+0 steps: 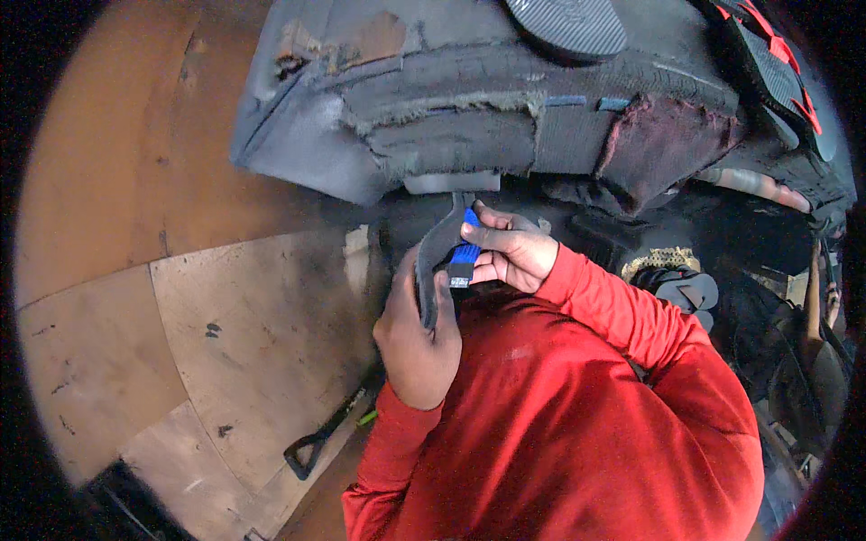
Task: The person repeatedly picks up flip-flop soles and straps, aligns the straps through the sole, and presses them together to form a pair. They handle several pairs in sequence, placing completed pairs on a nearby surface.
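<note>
In front of my red-sleeved chest, my left hand (419,347) is closed round the lower part of a dark grey, curved sandal sole (439,242), which stands edge-on. My right hand (516,248) pinches a blue and black strap (467,251) between thumb and fingers, close beside the sole. Whether strap and sole are joined, I cannot tell. The sole's upper end reaches a pale grey block (451,183) at the bench edge.
A worn, fabric-covered bench (433,81) with frayed edges curves ahead. On it lie a ribbed dark sole (573,25) and, far right, soles with red straps (778,63). Grey slippers (690,290) sit lower right. A black handle (305,453) lies on the brown panelled floor (253,334).
</note>
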`<action>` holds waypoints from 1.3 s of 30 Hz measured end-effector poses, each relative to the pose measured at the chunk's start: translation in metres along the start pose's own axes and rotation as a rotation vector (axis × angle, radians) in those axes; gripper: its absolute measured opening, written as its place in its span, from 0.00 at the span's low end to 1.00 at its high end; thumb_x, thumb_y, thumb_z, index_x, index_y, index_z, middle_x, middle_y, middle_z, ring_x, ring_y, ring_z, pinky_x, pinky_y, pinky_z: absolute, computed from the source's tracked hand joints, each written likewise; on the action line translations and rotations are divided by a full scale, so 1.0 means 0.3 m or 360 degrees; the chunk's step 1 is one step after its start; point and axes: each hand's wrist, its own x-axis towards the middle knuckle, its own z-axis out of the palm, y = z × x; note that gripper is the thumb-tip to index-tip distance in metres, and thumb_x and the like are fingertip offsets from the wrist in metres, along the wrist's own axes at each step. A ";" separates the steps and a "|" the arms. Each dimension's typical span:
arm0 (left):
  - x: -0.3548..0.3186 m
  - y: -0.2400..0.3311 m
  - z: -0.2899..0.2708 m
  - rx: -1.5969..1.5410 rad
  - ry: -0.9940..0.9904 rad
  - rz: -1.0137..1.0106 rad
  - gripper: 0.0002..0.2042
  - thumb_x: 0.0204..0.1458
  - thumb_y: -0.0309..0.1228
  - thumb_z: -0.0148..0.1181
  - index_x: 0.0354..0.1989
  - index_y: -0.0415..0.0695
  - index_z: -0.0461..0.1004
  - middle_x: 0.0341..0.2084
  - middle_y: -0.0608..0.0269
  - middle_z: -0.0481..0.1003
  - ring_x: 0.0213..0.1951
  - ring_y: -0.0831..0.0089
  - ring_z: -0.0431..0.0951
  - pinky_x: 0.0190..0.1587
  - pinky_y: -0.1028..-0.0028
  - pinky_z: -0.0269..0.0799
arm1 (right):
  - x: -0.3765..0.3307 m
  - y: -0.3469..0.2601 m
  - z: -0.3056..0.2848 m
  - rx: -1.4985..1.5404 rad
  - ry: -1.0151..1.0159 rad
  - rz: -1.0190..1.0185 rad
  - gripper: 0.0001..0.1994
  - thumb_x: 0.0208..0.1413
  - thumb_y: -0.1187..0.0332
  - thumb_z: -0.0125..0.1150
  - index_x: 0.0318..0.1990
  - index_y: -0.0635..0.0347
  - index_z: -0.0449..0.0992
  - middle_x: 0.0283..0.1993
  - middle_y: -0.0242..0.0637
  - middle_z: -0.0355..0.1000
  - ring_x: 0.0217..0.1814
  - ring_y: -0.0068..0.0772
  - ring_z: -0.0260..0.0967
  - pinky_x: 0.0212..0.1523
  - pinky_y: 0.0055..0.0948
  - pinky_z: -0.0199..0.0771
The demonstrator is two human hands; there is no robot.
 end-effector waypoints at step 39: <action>0.109 -0.139 0.218 -0.0741 0.0075 -0.0362 0.13 0.60 0.31 0.57 0.46 0.33 0.74 0.39 0.50 0.79 0.41 0.66 0.77 0.47 0.68 0.69 | -0.035 -0.097 -0.075 -0.0323 0.0716 0.0058 0.26 0.60 0.62 0.63 0.58 0.62 0.58 0.40 0.41 0.76 0.31 0.32 0.79 0.34 0.31 0.87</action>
